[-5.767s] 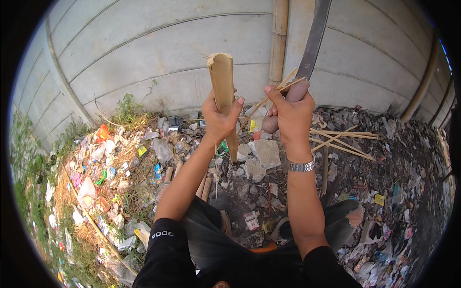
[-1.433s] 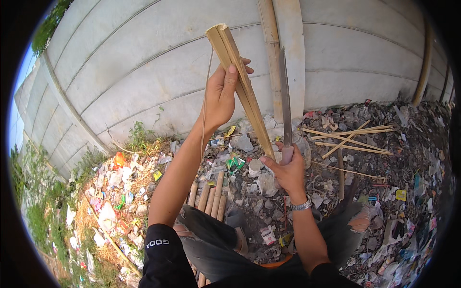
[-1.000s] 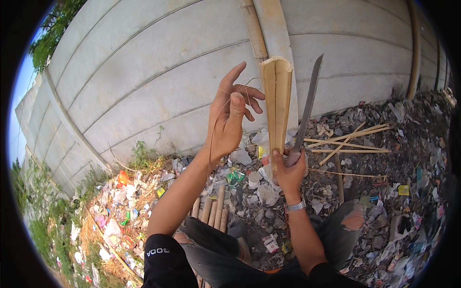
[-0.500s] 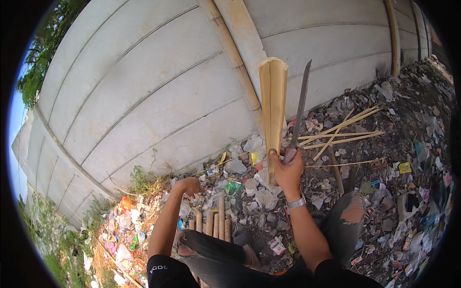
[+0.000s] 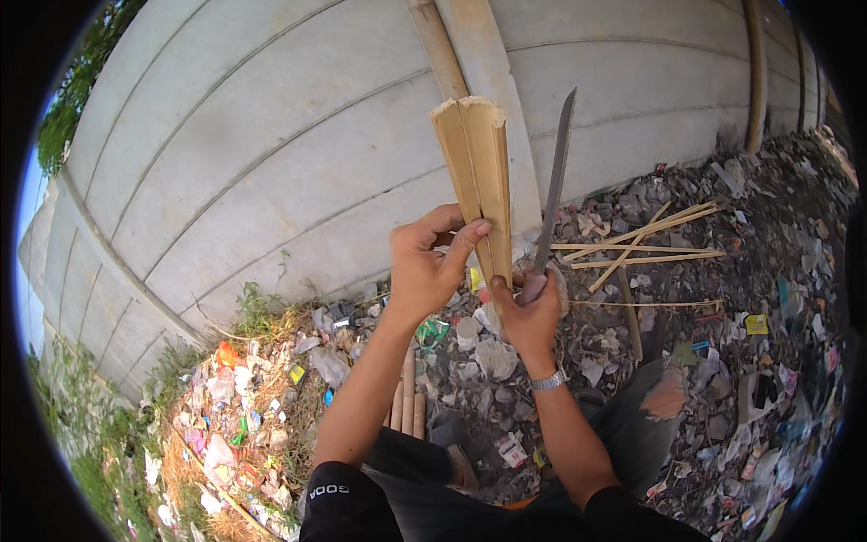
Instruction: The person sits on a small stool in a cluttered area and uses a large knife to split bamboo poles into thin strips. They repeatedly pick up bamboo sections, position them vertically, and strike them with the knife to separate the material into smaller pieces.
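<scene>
1. Gripping is shown by both hands: the left hand (image 5: 424, 271) is curled beside a split bamboo piece (image 5: 477, 176), its fingers (image 5: 432, 226) bent inward and the thumb pressed flat against the left face of the bamboo.
2. The right hand (image 5: 528, 312) is closed into a fist around the lower end of the bamboo and the handle of a long knife (image 5: 554, 181); both are held upright and side by side, the blade just right of the bamboo.
3. The bamboo piece is raised in front of the chest, its top end split into slats that fan slightly apart.
4. A metal wristwatch (image 5: 547, 382) is worn on the right wrist.
5. Short bamboo sections (image 5: 406, 397) are laid on the ground below the left forearm.
6. Thin bamboo strips (image 5: 637, 248) are scattered on the littered ground (image 5: 768, 298) to the right.
7. A grey concrete wall (image 5: 271, 154) is seen behind, with bamboo poles (image 5: 438, 45) leaned against it and weeds (image 5: 262, 312) at its base.
</scene>
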Tool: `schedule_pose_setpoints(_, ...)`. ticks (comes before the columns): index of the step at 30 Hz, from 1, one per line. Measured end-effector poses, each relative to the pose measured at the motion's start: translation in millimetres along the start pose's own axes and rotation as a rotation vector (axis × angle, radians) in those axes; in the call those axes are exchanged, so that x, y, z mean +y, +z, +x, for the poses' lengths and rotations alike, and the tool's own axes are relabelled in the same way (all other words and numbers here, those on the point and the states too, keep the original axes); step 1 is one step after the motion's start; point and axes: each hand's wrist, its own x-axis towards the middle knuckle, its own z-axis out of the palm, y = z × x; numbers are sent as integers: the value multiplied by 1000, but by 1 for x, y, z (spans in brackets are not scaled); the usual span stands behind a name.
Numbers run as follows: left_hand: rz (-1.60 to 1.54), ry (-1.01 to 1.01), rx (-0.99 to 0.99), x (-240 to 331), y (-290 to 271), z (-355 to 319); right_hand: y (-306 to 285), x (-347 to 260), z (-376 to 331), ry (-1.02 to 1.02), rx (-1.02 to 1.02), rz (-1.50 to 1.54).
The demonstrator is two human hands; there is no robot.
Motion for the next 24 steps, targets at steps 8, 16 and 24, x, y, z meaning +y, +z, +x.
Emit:
schedule_pose_setpoints(8,-25,-34,29,-8,-9,7,0,-6,2,13,-22,80)
schedule_pose_setpoints(16,-18,-17,18,-10,-7,6,-9,-12,6,-22,-83,-13)
schedule_pose_setpoints(24,-3,-71,239,-48,-24,34,-49,-43,16,-27,-221,-75)
